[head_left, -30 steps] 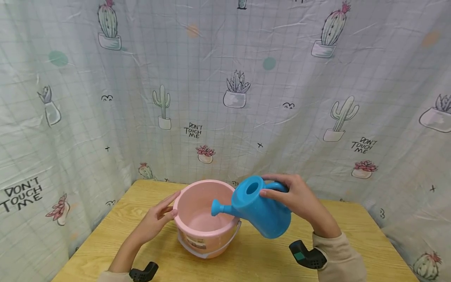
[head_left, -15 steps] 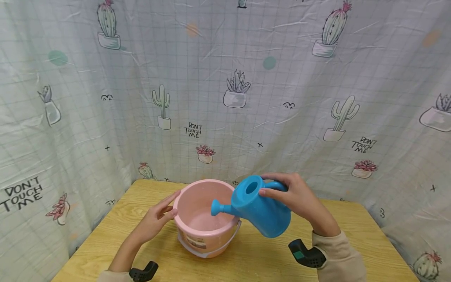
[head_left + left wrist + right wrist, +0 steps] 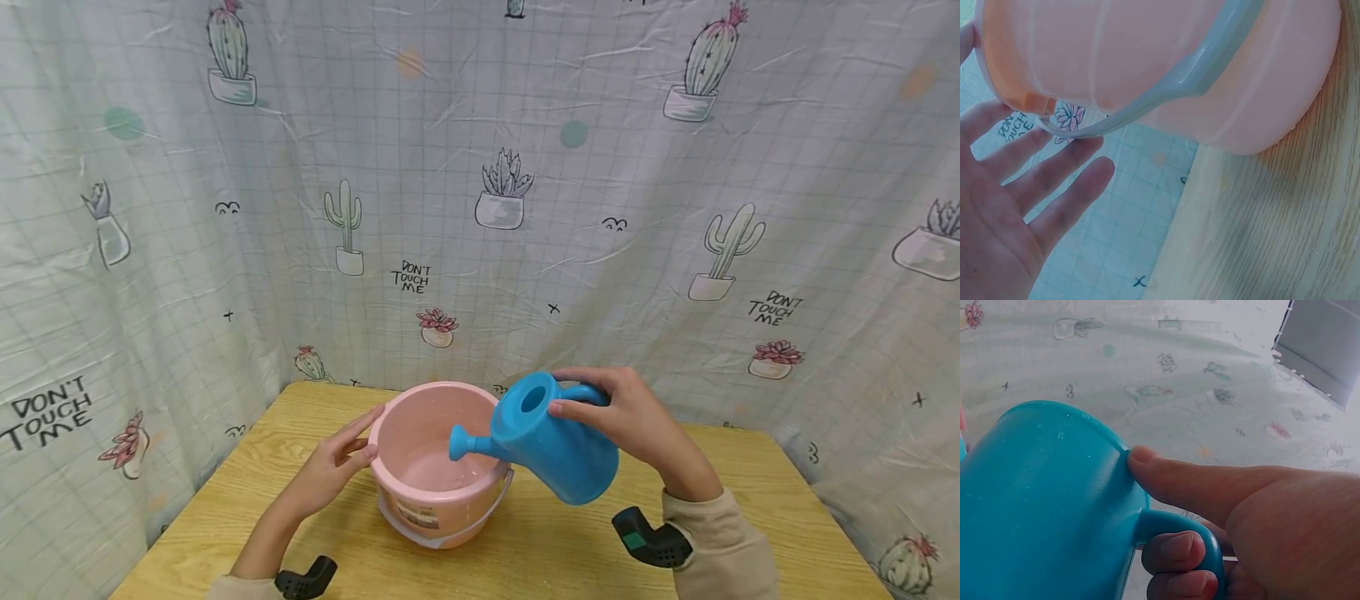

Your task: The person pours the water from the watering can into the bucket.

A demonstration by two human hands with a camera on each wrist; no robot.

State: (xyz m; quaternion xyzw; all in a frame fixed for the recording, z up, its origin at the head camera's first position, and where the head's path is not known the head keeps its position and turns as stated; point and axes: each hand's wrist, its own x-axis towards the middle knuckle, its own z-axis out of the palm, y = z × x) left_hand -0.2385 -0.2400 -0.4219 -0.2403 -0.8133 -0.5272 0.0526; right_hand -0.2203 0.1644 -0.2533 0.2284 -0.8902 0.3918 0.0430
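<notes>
A blue watering can (image 3: 562, 446) hangs tilted above the table, its spout (image 3: 471, 443) over the mouth of a pink bucket (image 3: 446, 500). My right hand (image 3: 618, 412) grips the can's handle (image 3: 1182, 522), fingers curled through it and thumb pressing near the top rim. Droplets dot the can's wall in the right wrist view. My left hand (image 3: 333, 467) rests against the bucket's left rim with fingers spread and mostly straight. In the left wrist view its fingertips lie by the grey bail handle (image 3: 1200, 72). A few glints show at the bucket's bottom.
The bucket stands on a wood-grain table (image 3: 570, 558). A curtain (image 3: 450, 167) printed with cacti hangs behind and along both sides. A black device (image 3: 652, 540) sits on the right wrist, another black device (image 3: 306, 578) on the left.
The watering can and my right hand have shifted very slightly left and up. My left hand and the bucket stay in place. Glints inside the bucket have become more visible.
</notes>
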